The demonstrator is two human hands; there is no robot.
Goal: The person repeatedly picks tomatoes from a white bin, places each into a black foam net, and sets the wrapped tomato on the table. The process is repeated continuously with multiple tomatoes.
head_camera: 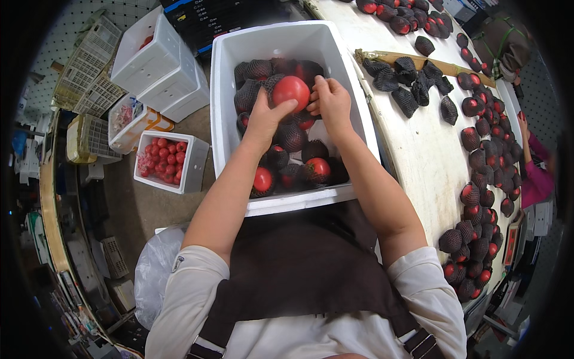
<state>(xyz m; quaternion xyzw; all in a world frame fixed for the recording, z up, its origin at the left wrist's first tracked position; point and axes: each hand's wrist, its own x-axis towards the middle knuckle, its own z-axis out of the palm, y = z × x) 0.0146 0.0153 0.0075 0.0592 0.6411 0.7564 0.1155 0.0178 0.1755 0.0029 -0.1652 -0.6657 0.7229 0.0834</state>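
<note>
A large, smooth red tomato (291,93) rests in my left hand (264,117), its thumb across the fruit's near side. My right hand (332,104) is just right of the tomato with fingers curled; whether it touches the fruit or pinches anything cannot be made out. Both hands are over a deep white foam box (364,134). Inside the box lie several tomatoes in black foam net sleeves (292,137), some with red skin showing, such as one at the near right (319,168). The hands and held tomato hide part of the contents.
On the right, a white table (417,152) bears many net-sleeved tomatoes (480,242) and loose black sleeves (406,72) beside a wooden strip (430,66). Stacked foam boxes (163,67) and a box of smaller red fruit (197,166) stand left. A person in magenta sleeves (536,175) is across the table.
</note>
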